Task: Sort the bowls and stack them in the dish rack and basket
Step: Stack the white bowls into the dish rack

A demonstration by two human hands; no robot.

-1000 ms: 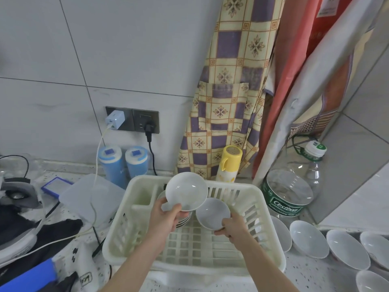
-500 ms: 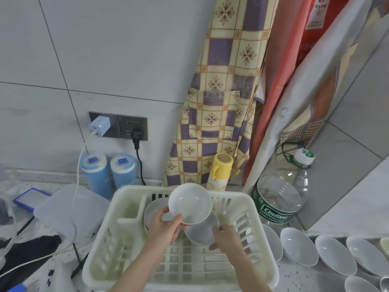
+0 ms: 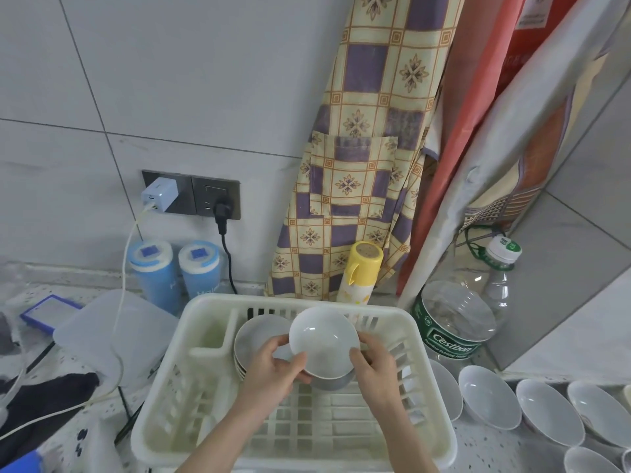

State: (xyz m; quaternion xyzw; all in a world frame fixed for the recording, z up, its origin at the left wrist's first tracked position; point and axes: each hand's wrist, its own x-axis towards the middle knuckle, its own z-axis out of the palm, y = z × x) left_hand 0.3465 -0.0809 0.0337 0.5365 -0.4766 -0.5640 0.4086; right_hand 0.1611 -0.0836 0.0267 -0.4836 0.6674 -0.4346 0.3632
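Observation:
A cream plastic dish rack (image 3: 433,377) stands on the counter in front of me. Over its middle, a small white bowl (image 3: 322,339) sits on top of a second bowl whose grey edge (image 3: 333,384) shows beneath. My left hand (image 3: 273,368) grips the top bowl's left rim and my right hand (image 3: 374,365) holds the right side of the pair. A stack of white bowls (image 3: 254,339) leans upright in the rack's back left. Several more white bowls (image 3: 488,396) lie on the counter to the right.
A large Cestbon water bottle (image 3: 457,322) stands right of the rack, a yellow flask (image 3: 358,274) behind it, two blue canisters (image 3: 177,271) at the back left. A plastic lid (image 3: 102,329), cables and dark cloth (image 3: 44,401) lie to the left. An apron hangs on the wall.
The two bowls were held apart, one in each hand. My left hand has brought its bowl down and right onto the bowl in my right hand, so both hands hold one nested pair.

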